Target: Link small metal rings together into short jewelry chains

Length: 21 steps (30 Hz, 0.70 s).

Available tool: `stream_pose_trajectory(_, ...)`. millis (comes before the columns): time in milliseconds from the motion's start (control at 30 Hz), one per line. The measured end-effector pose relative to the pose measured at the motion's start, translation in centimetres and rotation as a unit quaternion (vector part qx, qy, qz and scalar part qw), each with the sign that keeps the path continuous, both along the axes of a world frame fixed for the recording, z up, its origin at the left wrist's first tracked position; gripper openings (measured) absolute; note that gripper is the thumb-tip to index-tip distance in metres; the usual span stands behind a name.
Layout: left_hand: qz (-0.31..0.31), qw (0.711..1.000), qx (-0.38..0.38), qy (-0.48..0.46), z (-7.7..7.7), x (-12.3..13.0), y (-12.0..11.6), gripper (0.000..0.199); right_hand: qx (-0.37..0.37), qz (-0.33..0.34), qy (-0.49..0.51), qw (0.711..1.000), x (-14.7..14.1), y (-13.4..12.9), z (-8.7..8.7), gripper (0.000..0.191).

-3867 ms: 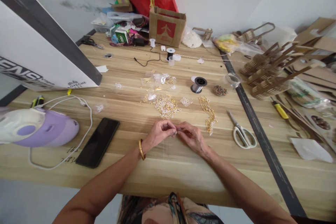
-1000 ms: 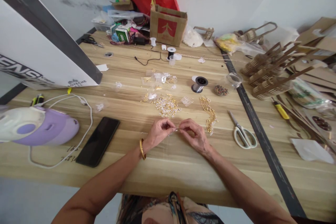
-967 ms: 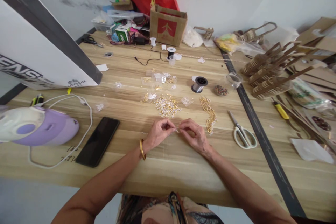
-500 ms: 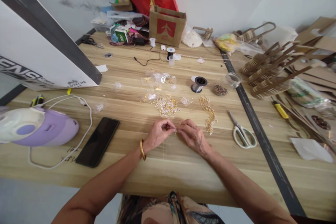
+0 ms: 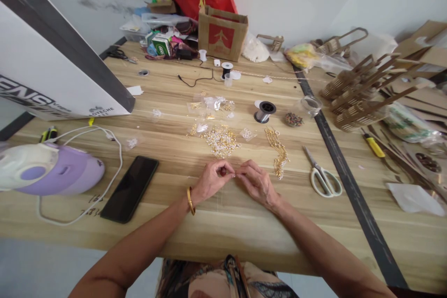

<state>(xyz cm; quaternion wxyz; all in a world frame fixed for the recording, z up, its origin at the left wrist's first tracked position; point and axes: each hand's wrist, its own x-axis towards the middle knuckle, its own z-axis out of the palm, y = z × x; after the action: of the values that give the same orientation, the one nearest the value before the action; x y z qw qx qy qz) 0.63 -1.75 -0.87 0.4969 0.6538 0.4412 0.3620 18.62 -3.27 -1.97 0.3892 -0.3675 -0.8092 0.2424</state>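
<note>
My left hand (image 5: 213, 179) and my right hand (image 5: 256, 181) meet low over the table, fingertips nearly touching. Each is closed in a pinch. Between them is something tiny, too small to name; a faint thin line, perhaps thread, runs below the left hand. Just beyond my fingers lies a loose pile of gold and clear beads (image 5: 221, 142). To the right of my right hand rests a bunch of gold chains (image 5: 278, 153). White-handled scissors (image 5: 323, 177) lie farther right. A gold bangle (image 5: 190, 200) circles my left wrist.
A black phone (image 5: 131, 188) and a purple-and-white device (image 5: 59, 167) with a white cable lie to the left. A spool of wire (image 5: 265, 111), a dish of dark beads (image 5: 294, 119) and small bags (image 5: 216, 103) stand beyond the pile. Woven baskets (image 5: 359, 93) crowd the right.
Both hands stay in almost the same place, still pinching. The left fingers have shifted very slightly; the things on the table have not moved.
</note>
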Motion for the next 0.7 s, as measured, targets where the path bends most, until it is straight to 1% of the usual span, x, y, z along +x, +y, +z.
stream_pose_trajectory(167, -0.001, 1.0, -0.011, -0.013, -0.28, -0.04, -0.06, 0.006, -0.007, 0.002, 0.008, 1.0, -0.03, -0.03, 0.32, 0.011)
stream_pose_trajectory(433, 0.008, 0.996, -0.065, -0.061, -0.46, -0.12, 0.11, 0.004, -0.012, -0.015, 0.009, 1.0, -0.08, -0.05, 0.54, 0.012)
stream_pose_trajectory(700, 0.028, 0.991, -0.091, -0.096, -0.84, 0.01, 0.2, 0.003, -0.019, 0.018, 0.018, 1.0, -0.13, -0.05, 0.69, 0.012)
